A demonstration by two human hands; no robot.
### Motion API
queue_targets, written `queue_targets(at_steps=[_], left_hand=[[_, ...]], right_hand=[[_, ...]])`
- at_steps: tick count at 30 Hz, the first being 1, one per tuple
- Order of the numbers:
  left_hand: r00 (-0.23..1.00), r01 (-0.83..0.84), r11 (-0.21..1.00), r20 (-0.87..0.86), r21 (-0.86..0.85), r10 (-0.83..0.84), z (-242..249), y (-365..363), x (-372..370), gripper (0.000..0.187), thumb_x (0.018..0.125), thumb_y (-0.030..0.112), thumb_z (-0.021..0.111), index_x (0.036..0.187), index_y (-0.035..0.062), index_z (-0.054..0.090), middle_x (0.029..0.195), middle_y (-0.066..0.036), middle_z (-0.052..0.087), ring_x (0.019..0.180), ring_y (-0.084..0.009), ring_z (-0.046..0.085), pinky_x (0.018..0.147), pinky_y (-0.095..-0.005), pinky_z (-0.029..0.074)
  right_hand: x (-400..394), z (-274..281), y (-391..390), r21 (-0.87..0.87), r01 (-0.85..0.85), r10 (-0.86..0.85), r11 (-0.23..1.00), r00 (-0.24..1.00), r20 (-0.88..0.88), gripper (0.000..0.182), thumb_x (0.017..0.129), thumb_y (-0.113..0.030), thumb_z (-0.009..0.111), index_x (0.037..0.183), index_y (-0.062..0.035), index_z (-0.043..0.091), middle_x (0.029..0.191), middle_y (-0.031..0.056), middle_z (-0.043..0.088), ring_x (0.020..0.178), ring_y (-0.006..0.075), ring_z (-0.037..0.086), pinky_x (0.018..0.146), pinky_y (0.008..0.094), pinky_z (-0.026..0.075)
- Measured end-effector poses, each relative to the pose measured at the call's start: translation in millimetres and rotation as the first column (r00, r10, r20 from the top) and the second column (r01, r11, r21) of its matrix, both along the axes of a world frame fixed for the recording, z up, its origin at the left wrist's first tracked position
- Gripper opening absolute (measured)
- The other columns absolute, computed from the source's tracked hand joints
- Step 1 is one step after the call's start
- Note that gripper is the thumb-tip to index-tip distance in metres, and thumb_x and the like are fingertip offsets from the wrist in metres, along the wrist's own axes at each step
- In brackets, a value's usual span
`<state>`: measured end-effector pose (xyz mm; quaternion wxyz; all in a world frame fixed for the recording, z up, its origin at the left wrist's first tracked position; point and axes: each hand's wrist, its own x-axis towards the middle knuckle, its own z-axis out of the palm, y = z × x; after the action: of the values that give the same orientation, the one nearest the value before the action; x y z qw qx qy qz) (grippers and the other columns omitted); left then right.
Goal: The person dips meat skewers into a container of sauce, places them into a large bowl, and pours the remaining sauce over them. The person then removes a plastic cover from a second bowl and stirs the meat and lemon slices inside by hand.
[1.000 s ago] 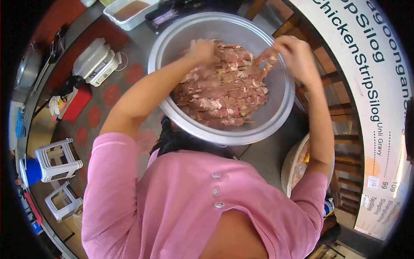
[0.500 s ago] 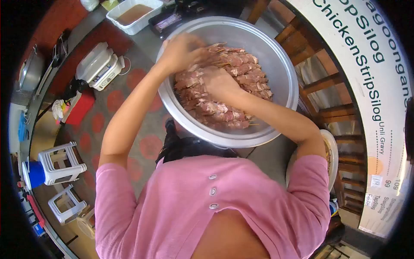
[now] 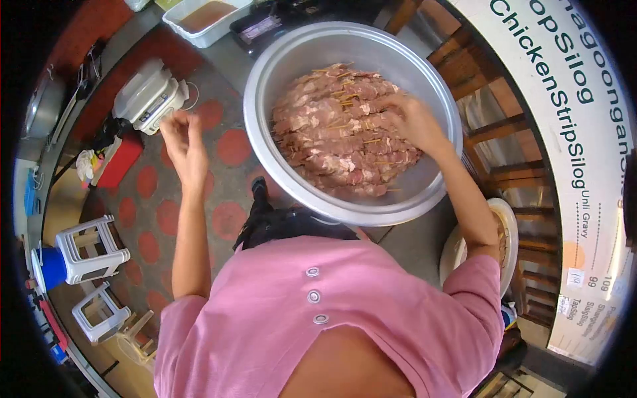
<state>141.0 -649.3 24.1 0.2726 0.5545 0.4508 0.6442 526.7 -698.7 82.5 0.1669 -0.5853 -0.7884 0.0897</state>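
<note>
A large metal bowl (image 3: 269,73) holds a heap of raw meat skewers (image 3: 332,132) on thin wooden sticks. My right hand (image 3: 415,123) rests on the right side of the heap, fingers pressed onto the skewers; whether it grips one I cannot tell. My left hand (image 3: 184,149) is outside the bowl, to its left, raised over the red-dotted tablecloth with its fingers spread and nothing in it.
A white kitchen scale (image 3: 149,96) sits left of the bowl. A white tub of brown liquid (image 3: 206,16) stands behind it. A second bowl (image 3: 458,255) is at my lower right. White plastic stools (image 3: 86,249) stand on the floor at left. Wooden chair slats and a menu banner are on the right.
My left hand has left the skewers and swung out to the left over the tablecloth. My right hand has slid from the middle of the heap to its right side.
</note>
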Motion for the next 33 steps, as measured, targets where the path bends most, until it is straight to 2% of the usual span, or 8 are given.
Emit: queue_targets(at_steps=[3, 8, 14, 21, 25, 28, 30, 33], left_hand=[[0.977, 0.212, 0.861, 0.100, -0.462, -0.187, -76, -19, -13, 0.006, 0.087, 0.010, 0.048, 0.093, 0.0082, 0.046, 0.085, -0.004, 0.051, 0.074, -0.0135, 0.052, 0.067, -0.0277, 0.043], [0.662, 0.605, -0.086, 0.560, -0.792, -0.499, -106, -43, 52, 0.031, 0.091, 0.012, 0.040, 0.118, -0.0003, 0.050, 0.116, -0.018, 0.055, 0.106, -0.0269, 0.056, 0.090, -0.0360, 0.046], [0.100, 0.675, -0.188, 0.342, -0.714, -0.934, -96, -52, 83, 0.048, 0.092, 0.034, 0.046, 0.127, 0.0001, 0.047, 0.121, -0.012, 0.055, 0.109, -0.0220, 0.053, 0.095, -0.0332, 0.041], [0.083, 0.419, -0.480, 0.559, -0.771, -0.825, -124, -20, 8, 0.054, 0.092, 0.048, 0.041, 0.121, 0.0046, 0.052, 0.114, -0.010, 0.058, 0.102, -0.0206, 0.055, 0.089, -0.0337, 0.042], [0.016, 0.609, -0.135, 0.182, -0.782, -0.983, -133, -3, -45, 0.047, 0.094, 0.046, 0.039, 0.112, 0.0058, 0.053, 0.103, -0.009, 0.057, 0.090, -0.0205, 0.056, 0.081, -0.0349, 0.046], [0.392, 0.604, 0.035, 0.259, -0.796, -0.882, -107, -7, -91, 0.033, 0.094, 0.035, 0.042, 0.106, 0.0048, 0.048, 0.089, -0.007, 0.052, 0.079, -0.0181, 0.053, 0.075, -0.0315, 0.045], [0.562, 0.675, 0.594, -0.217, -0.437, -0.798, -111, -14, -132, 0.026, 0.095, 0.029, 0.040, 0.099, 0.0053, 0.049, 0.091, -0.009, 0.054, 0.077, -0.0173, 0.053, 0.070, -0.0315, 0.046], [0.647, 0.578, 0.660, -0.223, -0.480, -0.729, -117, -25, -200, 0.014, 0.091, 0.019, 0.049, 0.095, 0.0055, 0.048, 0.086, -0.009, 0.053, 0.075, -0.0133, 0.051, 0.066, -0.0290, 0.044]], right_hand=[[13, 18, -23, -0.003, 0.146, -0.144, 0.989, 0.975, -0.171, 0.028, 0.078, -0.003, 0.062, 0.106, -0.0044, 0.062, 0.097, 0.0126, 0.062, 0.083, 0.0201, 0.059, 0.072, 0.0296, 0.047], [4, 54, -72, 0.090, 0.321, -0.277, 0.943, 0.905, -0.323, 0.032, 0.078, -0.002, 0.062, 0.110, -0.0048, 0.059, 0.099, 0.0104, 0.062, 0.080, 0.0171, 0.059, 0.067, 0.0274, 0.047], [-41, 71, -159, 0.143, 0.599, -0.446, 0.788, 0.715, -0.538, 0.038, 0.080, -0.001, 0.060, 0.118, -0.0039, 0.055, 0.101, 0.0076, 0.060, 0.076, 0.0074, 0.053, 0.069, 0.0224, 0.045], [-145, 52, -221, 0.120, 0.867, -0.513, 0.483, 0.392, -0.764, 0.033, 0.087, -0.009, 0.056, 0.119, -0.0003, 0.054, 0.104, 0.0089, 0.059, 0.079, 0.0072, 0.052, 0.072, 0.0220, 0.045], [-215, 24, -228, -0.067, 0.895, -0.628, 0.441, 0.255, -0.735, 0.020, 0.090, -0.014, 0.054, 0.104, -0.0013, 0.060, 0.089, 0.0041, 0.060, 0.079, 0.0082, 0.055, 0.065, 0.0233, 0.045], [-283, -13, -211, -0.455, 0.727, -0.785, 0.514, 0.185, -0.592, 0.017, 0.091, -0.017, 0.051, 0.094, -0.0028, 0.061, 0.076, 0.0022, 0.059, 0.076, 0.0074, 0.056, 0.064, 0.0237, 0.044], [-324, -74, -209, -0.548, 0.629, -0.798, 0.551, 0.204, -0.568, 0.019, 0.091, -0.018, 0.050, 0.097, -0.0029, 0.060, 0.077, 0.0044, 0.059, 0.077, 0.0078, 0.055, 0.067, 0.0245, 0.044], [-361, -131, -221, -0.592, 0.627, -0.798, 0.506, 0.078, -0.598, 0.016, 0.090, -0.015, 0.053, 0.096, -0.0028, 0.060, 0.080, 0.0045, 0.060, 0.077, 0.0088, 0.056, 0.069, 0.0250, 0.045]])
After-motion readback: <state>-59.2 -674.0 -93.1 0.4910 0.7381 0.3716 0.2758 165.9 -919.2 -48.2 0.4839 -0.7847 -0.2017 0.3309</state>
